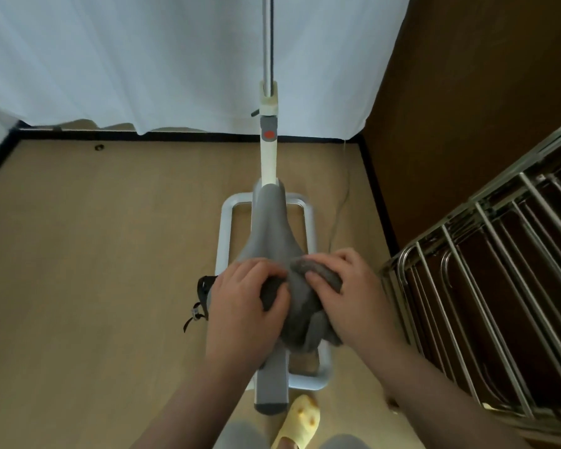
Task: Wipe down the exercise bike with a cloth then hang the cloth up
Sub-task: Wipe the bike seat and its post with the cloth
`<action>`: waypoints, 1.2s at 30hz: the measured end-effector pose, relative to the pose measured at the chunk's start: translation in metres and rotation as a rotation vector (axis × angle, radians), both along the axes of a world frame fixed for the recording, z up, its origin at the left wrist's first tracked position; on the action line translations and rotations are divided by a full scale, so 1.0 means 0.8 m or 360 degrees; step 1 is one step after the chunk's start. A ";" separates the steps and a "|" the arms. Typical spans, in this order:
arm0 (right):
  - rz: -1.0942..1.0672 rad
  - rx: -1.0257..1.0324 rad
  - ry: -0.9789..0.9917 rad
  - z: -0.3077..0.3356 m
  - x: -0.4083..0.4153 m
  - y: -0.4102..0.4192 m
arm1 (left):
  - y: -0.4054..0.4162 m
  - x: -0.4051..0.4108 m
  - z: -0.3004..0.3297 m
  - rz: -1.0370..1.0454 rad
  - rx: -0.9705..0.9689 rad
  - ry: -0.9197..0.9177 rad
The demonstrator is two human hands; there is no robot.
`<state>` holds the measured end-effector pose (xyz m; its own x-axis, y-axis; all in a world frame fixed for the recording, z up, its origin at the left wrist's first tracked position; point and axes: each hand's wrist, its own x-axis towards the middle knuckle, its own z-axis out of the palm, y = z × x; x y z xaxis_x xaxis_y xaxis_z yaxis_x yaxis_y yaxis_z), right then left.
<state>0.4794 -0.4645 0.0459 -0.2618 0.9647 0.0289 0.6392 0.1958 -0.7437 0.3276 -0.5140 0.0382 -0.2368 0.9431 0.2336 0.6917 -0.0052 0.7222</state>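
Currently both hands — left hand (245,298) and right hand (344,286) — press curled fingers into the grey cloth (300,296), bunched over the wide rear of the bike saddle (271,222), likely spreading pressure for an even wipe.

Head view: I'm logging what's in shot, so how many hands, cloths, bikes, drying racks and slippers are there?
Hands: 2, left hand and right hand
Grey cloth: 1
Exercise bike: 1
Metal drying rack: 1
Yellow slipper: 1
Total: 6
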 end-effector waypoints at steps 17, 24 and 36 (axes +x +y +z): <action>-0.0009 0.0359 -0.0486 0.018 -0.051 -0.025 | -0.038 -0.077 -0.011 -0.0097 -0.0243 -0.0170; 0.0060 0.0611 -0.0560 0.008 -0.102 -0.068 | -0.050 -0.112 -0.015 -0.0256 -0.0288 -0.0233; -0.0742 0.0619 -0.0507 -0.011 -0.155 -0.116 | -0.045 -0.159 -0.013 -0.0571 -0.0550 -0.0473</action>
